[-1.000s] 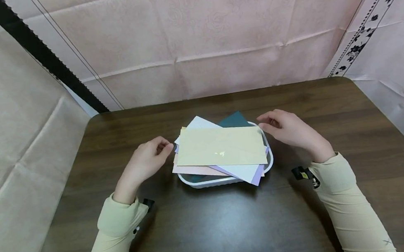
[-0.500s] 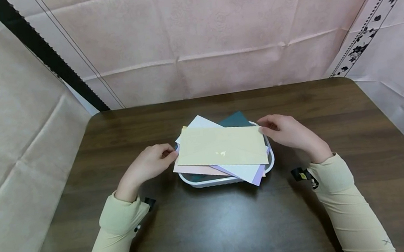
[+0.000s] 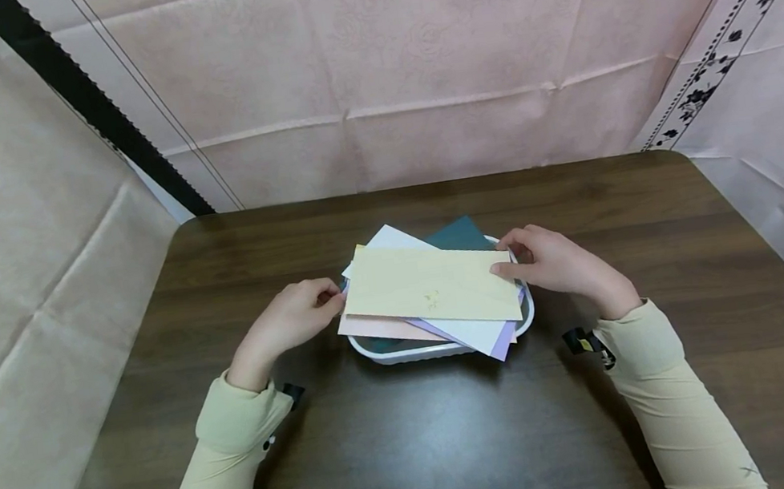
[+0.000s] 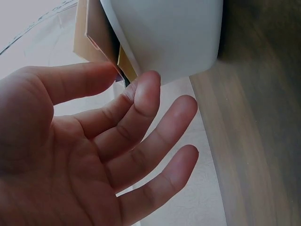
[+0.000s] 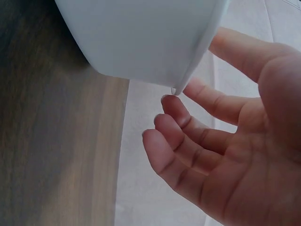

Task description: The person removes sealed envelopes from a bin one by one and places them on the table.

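A white plastic basket (image 3: 440, 351) holds a loose pile of coloured paper pieces that look like envelopes. On top lies a cream envelope (image 3: 425, 279) with a small gold mark. My left hand (image 3: 289, 321) is at the basket's left side, thumb tip touching the edge of the pile; in the left wrist view its fingers (image 4: 141, 103) curve loosely beside the basket wall. The thumb of my right hand (image 3: 555, 260) rests on the cream envelope's right end, its index finger by the rim. Whether anything is pinched underneath is hidden.
Under the cream envelope show a white envelope (image 3: 471, 332), a pink one (image 3: 380, 327) and a teal one (image 3: 459, 234), overhanging the rim. The basket stands on a brown wooden table (image 3: 423, 451). Pale cloth (image 3: 430, 71) hangs behind it.
My left hand has moved in to the pile's left edge. The right thumb has slid left onto the cream envelope, whose right end now tilts slightly nearer the front.
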{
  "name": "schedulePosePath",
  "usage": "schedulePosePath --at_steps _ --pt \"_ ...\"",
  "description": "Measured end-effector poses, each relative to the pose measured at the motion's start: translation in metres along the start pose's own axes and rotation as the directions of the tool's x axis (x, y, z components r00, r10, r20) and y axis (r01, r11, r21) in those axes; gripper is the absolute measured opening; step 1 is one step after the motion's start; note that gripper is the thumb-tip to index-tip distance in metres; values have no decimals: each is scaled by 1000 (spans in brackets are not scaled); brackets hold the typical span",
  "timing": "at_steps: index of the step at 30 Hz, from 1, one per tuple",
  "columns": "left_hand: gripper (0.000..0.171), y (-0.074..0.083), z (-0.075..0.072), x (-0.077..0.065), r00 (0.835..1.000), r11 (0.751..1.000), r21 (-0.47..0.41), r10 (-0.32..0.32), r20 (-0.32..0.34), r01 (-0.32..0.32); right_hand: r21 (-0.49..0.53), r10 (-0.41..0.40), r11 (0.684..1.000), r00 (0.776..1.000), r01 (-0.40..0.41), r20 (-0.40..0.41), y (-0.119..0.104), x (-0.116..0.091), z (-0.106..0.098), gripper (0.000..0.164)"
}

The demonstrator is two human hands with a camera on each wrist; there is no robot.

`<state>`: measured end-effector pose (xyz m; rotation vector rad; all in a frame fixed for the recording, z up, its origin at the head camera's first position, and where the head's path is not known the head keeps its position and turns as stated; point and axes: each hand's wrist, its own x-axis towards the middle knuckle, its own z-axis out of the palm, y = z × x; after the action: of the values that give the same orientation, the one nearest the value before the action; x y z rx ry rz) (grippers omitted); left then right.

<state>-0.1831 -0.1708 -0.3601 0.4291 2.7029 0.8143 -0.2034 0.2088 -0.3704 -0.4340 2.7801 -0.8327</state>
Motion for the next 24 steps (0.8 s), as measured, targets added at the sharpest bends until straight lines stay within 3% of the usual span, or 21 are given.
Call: schedulePosePath --at_steps 12,24 --pt "28 0 1 2 1000 1000 8 -17 5 17 31 36 999 999 -36 -20 -1 2 3 53" --pt "29 -2 2 3 1000 1000 14 -10 8 10 90 18 996 999 -16 -28 -3 1 -3 47"
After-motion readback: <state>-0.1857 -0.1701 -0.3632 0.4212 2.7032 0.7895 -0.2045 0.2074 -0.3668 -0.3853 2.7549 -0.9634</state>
